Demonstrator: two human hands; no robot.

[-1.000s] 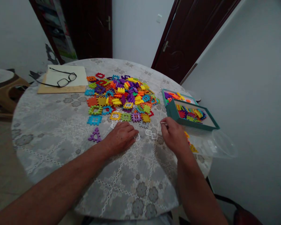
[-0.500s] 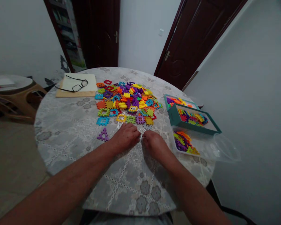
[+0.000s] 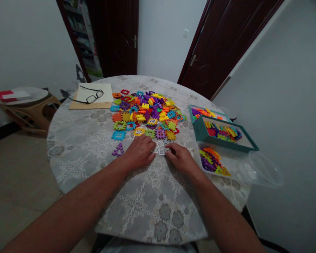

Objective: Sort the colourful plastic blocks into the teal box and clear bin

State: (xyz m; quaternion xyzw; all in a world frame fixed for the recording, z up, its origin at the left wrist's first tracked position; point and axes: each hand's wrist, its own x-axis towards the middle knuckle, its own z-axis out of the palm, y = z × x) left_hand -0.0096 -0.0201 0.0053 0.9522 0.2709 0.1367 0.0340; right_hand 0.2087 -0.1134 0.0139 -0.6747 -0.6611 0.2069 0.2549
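Observation:
Small white lattice window pieces (image 3: 162,152) lie on the tablecloth between my two hands. My left hand (image 3: 140,151) has its fingers curled, and a white window piece (image 3: 155,150) shows between its thumb and fingertips. From the other side, my right hand (image 3: 181,157) pinches the edge of another white window piece, mostly covered by the fingers. Just beyond the hands is a row of square toothed blocks, among them a yellow one (image 3: 138,131), a green one (image 3: 150,133) and a purple one (image 3: 160,134). A purple triangular block (image 3: 118,150) lies left of my left hand.
A heap of colourful plastic blocks (image 3: 154,110) covers the table's middle. On the right stand a teal box (image 3: 221,140) and a clear plastic tub (image 3: 213,172), both with blocks inside. Glasses (image 3: 91,98) rest on paper (image 3: 107,90) at the far left.
My hands have moved slightly apart, and several white window pieces now show between them. The right hand's fingers have loosened. The whole view has shifted a little to the left.

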